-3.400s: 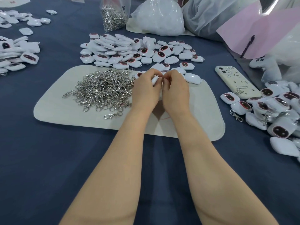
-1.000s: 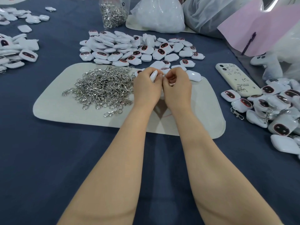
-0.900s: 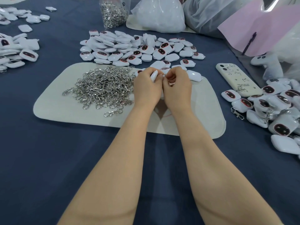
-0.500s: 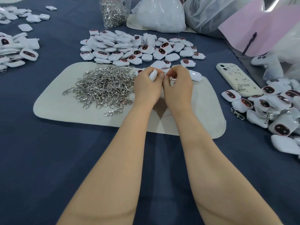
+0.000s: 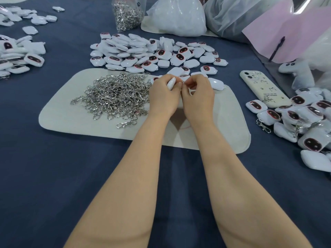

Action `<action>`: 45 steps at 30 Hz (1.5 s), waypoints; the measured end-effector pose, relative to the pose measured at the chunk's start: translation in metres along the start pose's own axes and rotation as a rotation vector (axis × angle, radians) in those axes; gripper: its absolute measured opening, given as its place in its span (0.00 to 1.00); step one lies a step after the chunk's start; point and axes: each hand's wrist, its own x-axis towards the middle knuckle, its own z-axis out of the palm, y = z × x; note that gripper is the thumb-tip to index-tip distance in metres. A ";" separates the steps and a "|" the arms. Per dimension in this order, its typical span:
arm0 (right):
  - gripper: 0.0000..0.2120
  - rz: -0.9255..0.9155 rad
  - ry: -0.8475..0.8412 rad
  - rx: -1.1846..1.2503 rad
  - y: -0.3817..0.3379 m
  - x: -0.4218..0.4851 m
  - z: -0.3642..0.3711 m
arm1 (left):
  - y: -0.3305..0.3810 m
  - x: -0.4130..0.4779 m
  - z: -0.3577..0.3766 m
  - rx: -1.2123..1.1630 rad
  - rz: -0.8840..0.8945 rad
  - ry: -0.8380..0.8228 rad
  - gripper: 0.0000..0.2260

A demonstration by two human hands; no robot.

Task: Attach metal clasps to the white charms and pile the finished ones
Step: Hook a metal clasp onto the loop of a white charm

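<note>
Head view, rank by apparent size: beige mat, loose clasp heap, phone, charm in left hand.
1. beige mat
2. clasp heap
3. phone
4. charm, mostly hidden inside the left hand, so only its visible part counts.

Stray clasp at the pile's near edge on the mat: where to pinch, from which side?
Pinch the stray clasp across its slim middle, from above on the near side. It lies flat on the mat, just clear of the clasp pile, bare mat in front, so tangling looks unlikely.
</note>
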 end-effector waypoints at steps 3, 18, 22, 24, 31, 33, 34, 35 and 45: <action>0.03 -0.012 -0.031 0.008 0.000 -0.001 0.001 | -0.001 0.000 -0.001 0.006 -0.006 0.008 0.05; 0.05 -0.073 -0.110 0.044 0.000 -0.003 0.000 | -0.006 0.005 0.000 -0.156 -0.145 0.000 0.10; 0.06 -0.022 -0.105 0.056 0.001 -0.002 -0.001 | -0.006 0.005 -0.001 -0.229 -0.203 -0.059 0.12; 0.06 0.007 -0.099 0.060 0.002 -0.001 -0.001 | -0.004 0.004 -0.001 -0.282 -0.241 -0.078 0.09; 0.05 0.090 -0.074 0.047 0.004 0.002 -0.003 | 0.004 0.005 -0.005 -0.354 -0.355 -0.120 0.10; 0.05 0.095 -0.064 0.050 0.005 0.003 -0.004 | 0.003 0.006 -0.004 -0.329 -0.317 -0.145 0.07; 0.05 0.100 -0.056 0.056 0.005 0.003 -0.004 | 0.001 0.006 -0.004 -0.305 -0.288 -0.152 0.07; 0.04 0.106 -0.047 0.062 0.005 0.003 -0.004 | -0.002 0.007 -0.005 -0.274 -0.261 -0.156 0.07; 0.04 0.123 -0.057 0.043 0.005 0.003 -0.004 | -0.005 0.006 -0.004 -0.103 -0.140 -0.215 0.03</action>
